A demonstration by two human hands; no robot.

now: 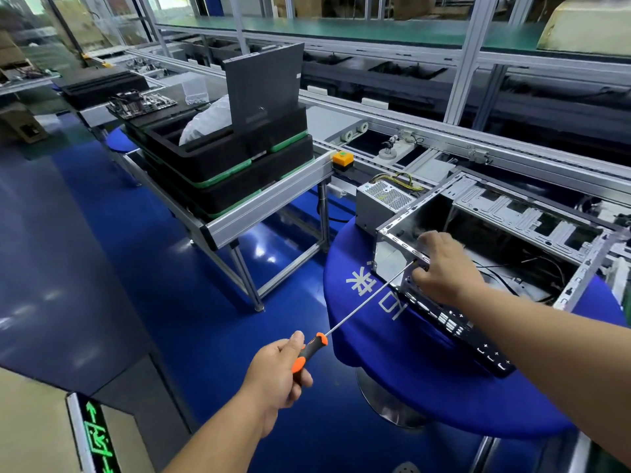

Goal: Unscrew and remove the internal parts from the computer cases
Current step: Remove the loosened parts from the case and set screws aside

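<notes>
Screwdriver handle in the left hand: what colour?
Orange and black screwdriver handle, gripped by the left hand; head view.

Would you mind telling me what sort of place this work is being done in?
Most likely an electronics assembly or teardown line: an aluminium-framed conveyor, stacked black foam trays, and an opened computer case.

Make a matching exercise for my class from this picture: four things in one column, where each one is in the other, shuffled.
Things:
1. screwdriver
2. computer case
3. power supply
4. circuit board

Places:
A. on the round blue table
B. far left, on black trays
C. handle held in the left hand
D. just behind the case's left corner

Pairs: 1-C, 2-A, 3-D, 4-B
</notes>
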